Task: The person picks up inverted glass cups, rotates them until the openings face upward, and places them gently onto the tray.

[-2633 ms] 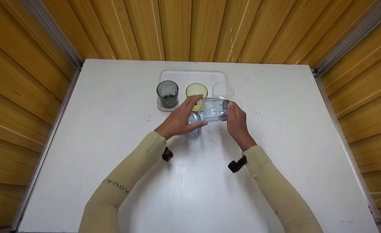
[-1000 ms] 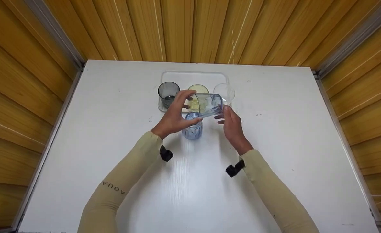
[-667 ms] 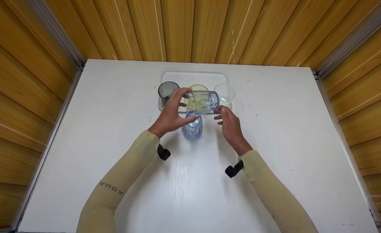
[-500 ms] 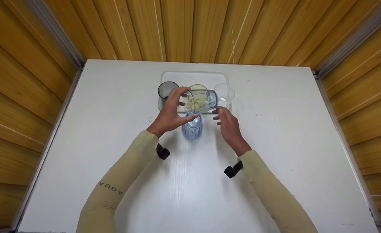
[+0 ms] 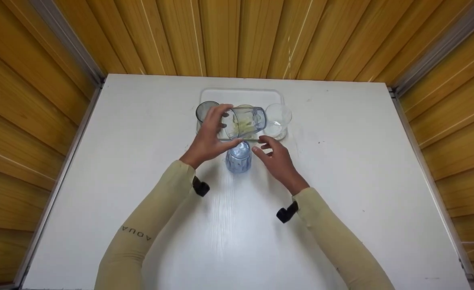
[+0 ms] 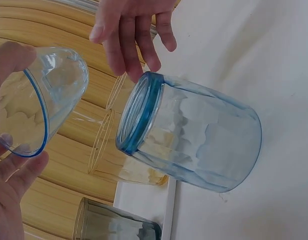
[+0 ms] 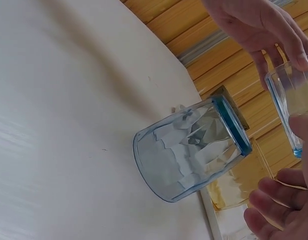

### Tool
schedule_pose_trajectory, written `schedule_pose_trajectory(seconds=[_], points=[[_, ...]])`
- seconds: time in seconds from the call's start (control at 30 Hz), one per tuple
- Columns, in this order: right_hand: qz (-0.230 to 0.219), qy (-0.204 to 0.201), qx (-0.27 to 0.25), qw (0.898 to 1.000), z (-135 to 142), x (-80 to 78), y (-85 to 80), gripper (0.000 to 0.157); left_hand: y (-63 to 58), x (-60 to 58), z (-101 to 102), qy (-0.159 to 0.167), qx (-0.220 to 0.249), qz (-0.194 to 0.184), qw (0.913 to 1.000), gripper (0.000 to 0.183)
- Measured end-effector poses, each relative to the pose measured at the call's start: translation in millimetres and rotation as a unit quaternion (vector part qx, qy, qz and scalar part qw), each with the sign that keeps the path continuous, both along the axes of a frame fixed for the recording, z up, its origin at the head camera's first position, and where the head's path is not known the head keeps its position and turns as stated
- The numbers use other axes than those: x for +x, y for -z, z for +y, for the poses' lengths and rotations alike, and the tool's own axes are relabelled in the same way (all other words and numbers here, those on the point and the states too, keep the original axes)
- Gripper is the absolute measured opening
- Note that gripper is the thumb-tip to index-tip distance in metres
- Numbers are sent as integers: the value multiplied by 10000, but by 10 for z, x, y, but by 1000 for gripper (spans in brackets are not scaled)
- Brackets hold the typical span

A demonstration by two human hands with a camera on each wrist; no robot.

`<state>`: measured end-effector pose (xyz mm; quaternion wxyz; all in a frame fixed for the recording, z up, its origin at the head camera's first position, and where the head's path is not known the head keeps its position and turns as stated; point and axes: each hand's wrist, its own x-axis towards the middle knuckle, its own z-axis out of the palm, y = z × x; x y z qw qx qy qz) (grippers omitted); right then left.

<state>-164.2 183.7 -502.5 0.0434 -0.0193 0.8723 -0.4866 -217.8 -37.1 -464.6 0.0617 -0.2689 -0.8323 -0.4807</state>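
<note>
Glass of pale blue hangs sideways above the surface, gripped near its rim by the fingers of the left hand. Just nearer stands an upside-down blue tumbler; right of it, the right hand has loosely bent, unclosed fingers. Farther, grey, yellow and colourless glasses stand on a tray.

White table; on tray: grey glass, yellow glass, clear glass; wood-plank walls round three sides.
</note>
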Motion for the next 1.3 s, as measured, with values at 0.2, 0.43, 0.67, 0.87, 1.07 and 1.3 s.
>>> schedule_pose_trajectory(seconds=[0.2,0.43,0.67,0.87,1.07,1.3], points=[[37,-313,295,9991,-88,14,-6,64,1,-18,-29,-203,-129,118,9996,84],[223,-591,710,9955,-171,24,-9,70,-4,-38,-39,-478,-402,207,9978,85],[525,-737,1172,9890,-257,14,4,75,-26,-54,-37,-714,-561,286,9955,84],[663,-802,1348,9854,-322,0,19,76,-25,-75,-48,-817,-550,239,9949,84],[865,-893,1759,9765,-379,-5,7,73,-41,-98,-51,-853,-514,303,9946,83],[776,-981,2214,9671,-455,-37,-17,76,-76,-126,-48,-995,-645,260,9926,83]])
